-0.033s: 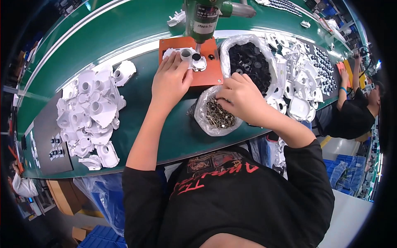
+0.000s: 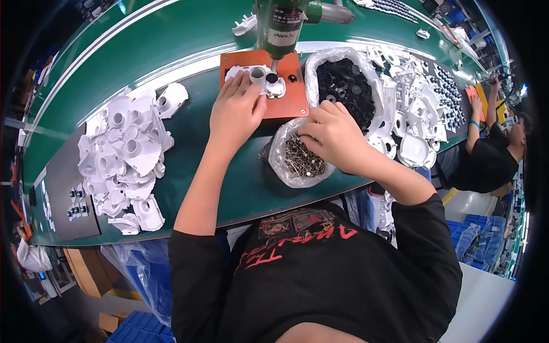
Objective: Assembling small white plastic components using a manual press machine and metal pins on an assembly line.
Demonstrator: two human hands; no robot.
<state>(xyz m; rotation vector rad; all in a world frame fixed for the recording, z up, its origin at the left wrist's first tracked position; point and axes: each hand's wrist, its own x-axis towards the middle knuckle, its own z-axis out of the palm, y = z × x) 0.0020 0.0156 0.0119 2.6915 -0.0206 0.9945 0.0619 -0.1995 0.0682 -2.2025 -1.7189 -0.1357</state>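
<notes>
The curled left hand (image 2: 238, 108) holds a white part (image 2: 277, 90), black cap (image 2: 271, 78) seemingly placed; half-closed right hand (image 2: 336, 134), catch unclear, is at screws (image 2: 300, 159); left pile (image 2: 135, 150) looks uncapped.

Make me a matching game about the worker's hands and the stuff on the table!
1. Left hand
2. Right hand
3. Flat base under the green press
4. Black discs

A. Orange
B. Inside a clear plastic bag
C. Touching a white part
D. Over small metal pieces

Pairs: 1-C, 2-D, 3-A, 4-B
</notes>
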